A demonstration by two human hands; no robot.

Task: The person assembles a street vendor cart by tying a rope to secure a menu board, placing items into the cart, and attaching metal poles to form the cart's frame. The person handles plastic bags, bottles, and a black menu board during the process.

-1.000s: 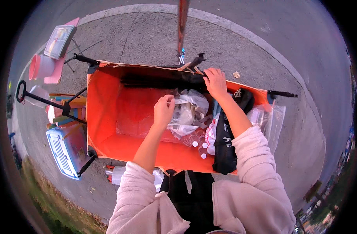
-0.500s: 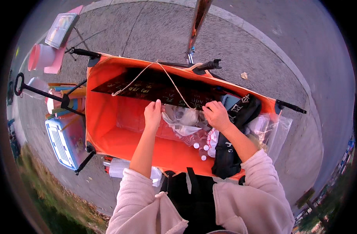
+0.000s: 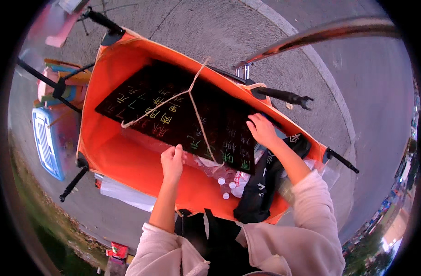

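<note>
Your left hand [image 3: 172,162] pinches the near edge of the black board [image 3: 183,117]. Your right hand [image 3: 262,129] grips its far side, inside the orange wagon [image 3: 127,161].

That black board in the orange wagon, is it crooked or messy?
Yes. The black board lies tilted across the orange wagon, not flat. Its string trails loose over it. The left hand and right hand hold its near edge.

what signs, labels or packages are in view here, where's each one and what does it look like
Black signboard: flat rectangle across the orange cart, coloured writing, tan hanging string; both hands on its near edge.
Clear plastic bags: crumpled, under the board.
White-capped bottles: beside the black bag.
Small red package: on the ground, lower left.
</note>
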